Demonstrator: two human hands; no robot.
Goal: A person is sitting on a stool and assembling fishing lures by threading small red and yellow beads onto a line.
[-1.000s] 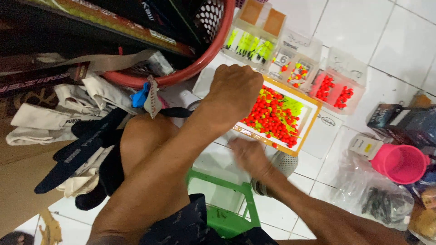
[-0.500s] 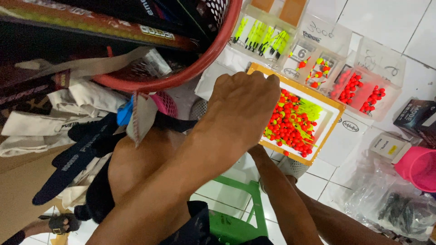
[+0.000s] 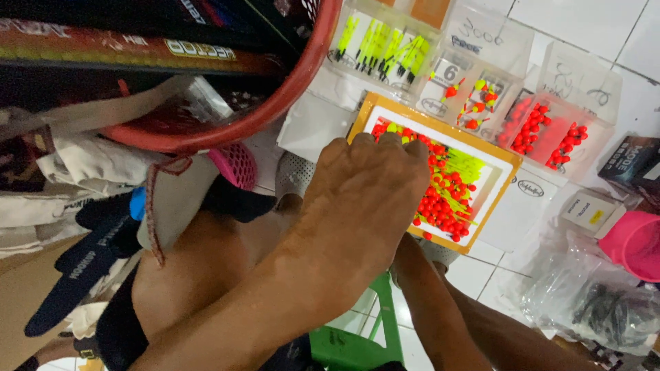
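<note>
My left hand [image 3: 364, 199] reaches forward from the lower left, seen from the back. Its fingers are curled at the near left edge of an orange-rimmed tray [image 3: 505, 161] full of small red and yellow fishing floats [image 3: 447, 199]. Whether the fingers grip the tray or anything else is hidden by the hand. My right forearm [image 3: 433, 309] comes up from the lower right and passes under the left hand. The right hand itself is hidden.
A red basket [image 3: 289, 89] overhangs at top left. Behind the tray are clear boxes of yellow-green floats [image 3: 385, 48] and red floats [image 3: 550, 130]. At right are a pink cup [image 3: 636, 244] and a plastic bag [image 3: 591, 309]. A green stool [image 3: 350, 343] and dark gloves [image 3: 82, 268] lie below.
The view has moved closer to the tray. My left hand stays at the tray's near edge. My right hand, visible below it a second ago, has slid under the left hand.
</note>
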